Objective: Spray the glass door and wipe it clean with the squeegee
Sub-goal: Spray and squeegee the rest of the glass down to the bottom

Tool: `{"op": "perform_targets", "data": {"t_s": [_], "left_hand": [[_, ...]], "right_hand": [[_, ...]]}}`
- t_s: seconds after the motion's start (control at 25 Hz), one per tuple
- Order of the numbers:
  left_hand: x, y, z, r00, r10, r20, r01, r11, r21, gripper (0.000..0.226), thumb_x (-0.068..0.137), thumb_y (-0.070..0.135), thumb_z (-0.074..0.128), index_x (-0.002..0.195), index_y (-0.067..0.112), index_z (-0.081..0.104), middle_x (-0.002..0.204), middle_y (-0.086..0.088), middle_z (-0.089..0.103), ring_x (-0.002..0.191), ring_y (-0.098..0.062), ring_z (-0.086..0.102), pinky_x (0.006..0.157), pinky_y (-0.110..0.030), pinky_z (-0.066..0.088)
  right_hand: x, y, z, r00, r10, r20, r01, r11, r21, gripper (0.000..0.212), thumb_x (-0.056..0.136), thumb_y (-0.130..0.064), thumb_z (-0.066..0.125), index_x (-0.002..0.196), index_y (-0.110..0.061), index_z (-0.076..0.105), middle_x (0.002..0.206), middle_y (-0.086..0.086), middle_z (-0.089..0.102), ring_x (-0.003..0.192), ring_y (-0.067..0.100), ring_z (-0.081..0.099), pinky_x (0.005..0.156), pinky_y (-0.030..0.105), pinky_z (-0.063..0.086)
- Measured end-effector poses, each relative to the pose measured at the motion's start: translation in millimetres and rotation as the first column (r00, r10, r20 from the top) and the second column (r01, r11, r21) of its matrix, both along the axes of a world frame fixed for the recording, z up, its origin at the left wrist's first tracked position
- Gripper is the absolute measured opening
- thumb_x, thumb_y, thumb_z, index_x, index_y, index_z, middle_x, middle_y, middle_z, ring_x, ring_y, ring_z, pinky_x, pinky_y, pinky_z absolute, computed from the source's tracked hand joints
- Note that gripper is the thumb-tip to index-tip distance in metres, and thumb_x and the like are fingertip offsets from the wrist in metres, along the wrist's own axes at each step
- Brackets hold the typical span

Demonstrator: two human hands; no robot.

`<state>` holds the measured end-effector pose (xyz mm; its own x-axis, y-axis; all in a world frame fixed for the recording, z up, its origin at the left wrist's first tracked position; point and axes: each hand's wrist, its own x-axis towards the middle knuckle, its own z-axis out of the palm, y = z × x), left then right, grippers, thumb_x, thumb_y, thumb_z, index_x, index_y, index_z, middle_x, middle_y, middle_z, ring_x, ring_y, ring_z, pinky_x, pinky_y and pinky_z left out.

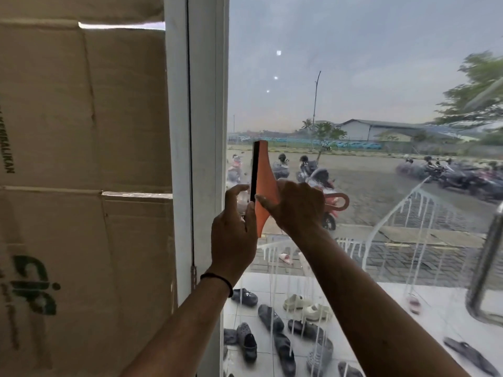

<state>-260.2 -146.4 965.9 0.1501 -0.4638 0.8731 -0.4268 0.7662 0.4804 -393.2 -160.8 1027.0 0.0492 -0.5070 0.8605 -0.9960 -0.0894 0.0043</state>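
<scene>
1. You are holding the orange squeegee (pixel 262 183) against the glass door (pixel 367 91), close beside the white door frame (pixel 206 104), with its black rubber blade (pixel 255 172) standing upright and facing the frame.
2. Your right hand (pixel 298 206) is wrapping closed around the squeegee's handle, with the looped end of the handle sticking out to the right of your fist. Your thumb is pressing on the orange body just behind the blade.
3. Your left hand (pixel 234 229) is reaching up to the lower part of the blade with its fingers loosely curled. Thumb and forefinger appear to be pinching or steadying the blade edge, though you cannot tell from here how firm that contact is.
4. The squeegee is looking like light, stiff plastic, so one hand is probably enough to carry it. The rubber strip is the soft part, and it is likely wet and slippery.
5. Keep taking hold at the handle, where the grip is surest, and let the left fingers only guide the blade.
6. White foam streaks (pixel 402 213) are running down the lower glass to your right, so that area is looking unwiped.
7. The pane is rigid but breakable, so even, moderate pressure seems wiser than leaning hard.
</scene>
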Motion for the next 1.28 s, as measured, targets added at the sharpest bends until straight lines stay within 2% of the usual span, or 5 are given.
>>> {"op": "perform_targets", "data": {"t_s": [0.2, 0.6, 0.76, 0.96, 1.28], "left_hand": [[-47, 2, 11, 1.0, 0.007, 0.011, -0.007, 1.0, -0.024, 0.028, 0.105, 0.015, 0.05, 0.133, 0.019, 0.05, 0.055, -0.001, 0.051, 0.04, -0.013, 0.045, 0.044, -0.025, 0.029], [-145, 10, 20, 0.999, -0.019, 0.035, 0.023, 0.991, -0.134, 0.03, 0.1, 0.012, 0.055, 0.129, 0.018, 0.053, 0.078, -0.014, 0.063, 0.057, -0.016, 0.053, 0.054, -0.039, 0.045], [-178, 13, 21, 0.996, -0.056, 0.07, 0.064, 0.992, -0.113, 0.028, 0.102, 0.017, 0.052, 0.131, 0.018, 0.052, 0.053, 0.005, 0.045, 0.045, -0.008, 0.042, 0.046, -0.028, 0.03], [-214, 19, 21, 0.99, -0.106, 0.097, 0.116, 0.987, -0.109, 0.028, 0.103, 0.02, 0.05, 0.132, 0.018, 0.05, 0.067, -0.006, 0.06, 0.044, -0.014, 0.045, 0.044, -0.032, 0.036], [-241, 28, 9, 0.983, -0.117, 0.14, 0.126, 0.991, -0.055, 0.029, 0.104, 0.017, 0.052, 0.132, 0.023, 0.047, 0.053, 0.005, 0.047, 0.039, -0.006, 0.037, 0.043, -0.017, 0.023]], "right_hand": [[-48, 13, 9, 0.993, -0.107, 0.054, 0.115, 0.978, -0.175, 0.048, 0.067, -0.072, 0.075, 0.077, -0.025, 0.076, 0.062, 0.001, 0.068, 0.047, 0.018, 0.06, 0.051, 0.024, 0.044], [-159, 27, 17, 0.963, -0.176, 0.203, 0.189, 0.981, -0.045, 0.071, 0.08, -0.083, 0.046, 0.108, -0.022, 0.07, 0.095, 0.002, 0.072, 0.078, 0.023, 0.068, 0.075, 0.032, 0.054], [-187, 36, 15, 0.952, -0.191, 0.239, 0.213, 0.974, -0.072, 0.07, 0.079, -0.083, 0.046, 0.104, -0.022, 0.071, 0.093, 0.0, 0.071, 0.072, 0.021, 0.068, 0.069, 0.029, 0.051], [-230, 54, 4, 0.917, -0.209, 0.339, 0.255, 0.962, -0.098, 0.065, 0.079, -0.08, 0.05, 0.093, -0.021, 0.07, 0.079, -0.001, 0.073, 0.071, 0.026, 0.07, 0.062, 0.028, 0.044], [-272, 67, -47, 0.791, -0.203, 0.577, 0.293, 0.954, -0.066, 0.067, 0.079, -0.079, 0.054, 0.082, -0.014, 0.069, 0.078, 0.005, 0.073, 0.071, 0.03, 0.069, 0.061, 0.027, 0.037]]}}
